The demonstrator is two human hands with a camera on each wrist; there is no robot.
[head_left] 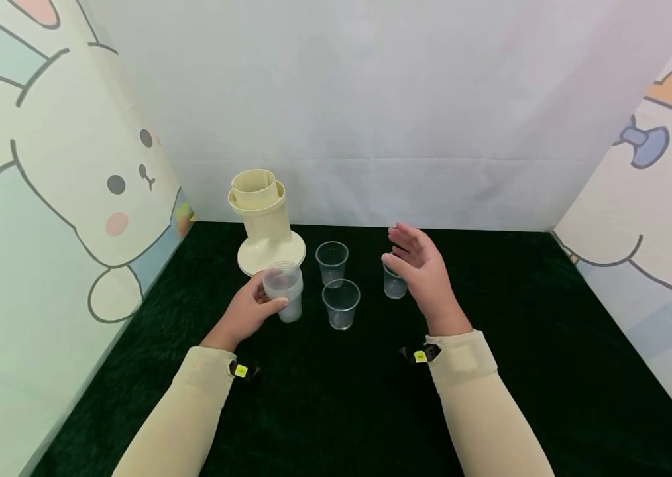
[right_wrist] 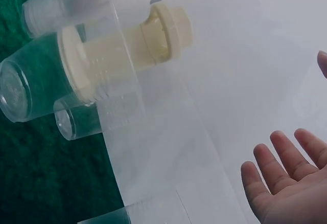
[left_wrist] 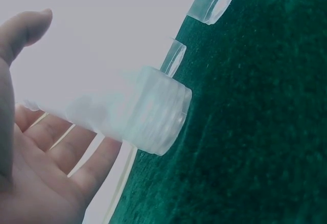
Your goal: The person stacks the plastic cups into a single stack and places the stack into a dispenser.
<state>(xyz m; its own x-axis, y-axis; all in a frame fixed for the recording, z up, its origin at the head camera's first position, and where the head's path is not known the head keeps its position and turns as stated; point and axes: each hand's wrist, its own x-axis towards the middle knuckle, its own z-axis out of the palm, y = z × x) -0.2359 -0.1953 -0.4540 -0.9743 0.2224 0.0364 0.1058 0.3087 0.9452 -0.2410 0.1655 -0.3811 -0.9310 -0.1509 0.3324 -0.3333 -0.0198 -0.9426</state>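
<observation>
My left hand holds a stack of clear plastic cups upright, its thumb on the near side. In the left wrist view, the left fingers lie behind the stack. Two single clear cups, a nearer one and a farther one, stand right of the stack. My right hand, fingers extended and apart, is beside another clear cup and partly hides it. The right wrist view shows nothing in the right hand; whether it touches the cup is unclear.
A cream-coloured plastic holder with a round base and tube-shaped top stands behind the stack. Dark green cloth covers the table. A white backdrop rises at the back, with cartoon-printed panels on both sides.
</observation>
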